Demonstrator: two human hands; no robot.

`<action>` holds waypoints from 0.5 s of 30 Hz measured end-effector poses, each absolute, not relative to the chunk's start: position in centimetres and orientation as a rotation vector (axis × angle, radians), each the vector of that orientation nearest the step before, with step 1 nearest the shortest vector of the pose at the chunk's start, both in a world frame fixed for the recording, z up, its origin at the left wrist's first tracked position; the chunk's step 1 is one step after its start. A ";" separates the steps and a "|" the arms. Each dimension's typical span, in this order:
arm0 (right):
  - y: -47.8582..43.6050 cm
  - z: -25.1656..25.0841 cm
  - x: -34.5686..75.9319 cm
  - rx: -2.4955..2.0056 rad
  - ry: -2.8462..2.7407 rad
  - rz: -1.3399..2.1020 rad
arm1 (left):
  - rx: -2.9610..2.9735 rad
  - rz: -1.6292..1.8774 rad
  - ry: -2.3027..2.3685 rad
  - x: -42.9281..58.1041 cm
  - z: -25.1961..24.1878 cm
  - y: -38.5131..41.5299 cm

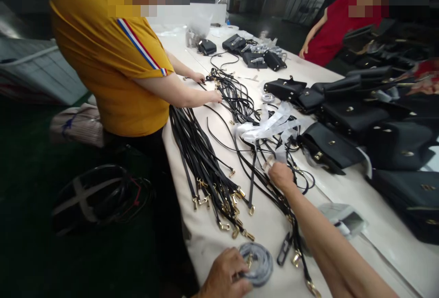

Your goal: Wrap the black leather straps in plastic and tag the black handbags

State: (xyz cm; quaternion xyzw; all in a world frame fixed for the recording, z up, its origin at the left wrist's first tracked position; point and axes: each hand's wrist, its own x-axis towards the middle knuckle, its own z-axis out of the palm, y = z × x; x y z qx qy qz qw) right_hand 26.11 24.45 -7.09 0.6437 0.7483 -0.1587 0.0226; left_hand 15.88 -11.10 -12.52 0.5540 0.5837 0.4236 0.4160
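At the near edge of the table, my left hand [226, 274] is closed on the rim of a coiled strap [263, 276] that looks wrapped in greyish plastic, with a gold clasp in its middle. My right hand [281, 177] reaches further in, its fingers closed at the pale end of a clear plastic strip; the fingertips are partly hidden. Beyond it lies a heap of plastic strips [270, 126]. Black straps [274, 193] with gold clasps run beneath my right hand. Between my hands rests a small dark tool [284, 248], its kind unclear.
A large bundle of black straps [202, 161] hangs over the table's left side. A co-worker in a yellow shirt [113, 69] handles more straps [236, 94]. Black bags [332, 145] fill the right side. A person in red [339, 33] stands across the table.
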 end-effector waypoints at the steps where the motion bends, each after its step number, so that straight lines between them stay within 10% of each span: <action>1: 24.5 -6.4 26.7 2.069 2.315 -0.554 | 1.270 1.044 1.464 15.4 -11.4 -10.9; 15: 7.5 7.7 33.5 2.214 1.855 -2.409 | 0.413 1.115 1.148 11.9 -1.6 -8.0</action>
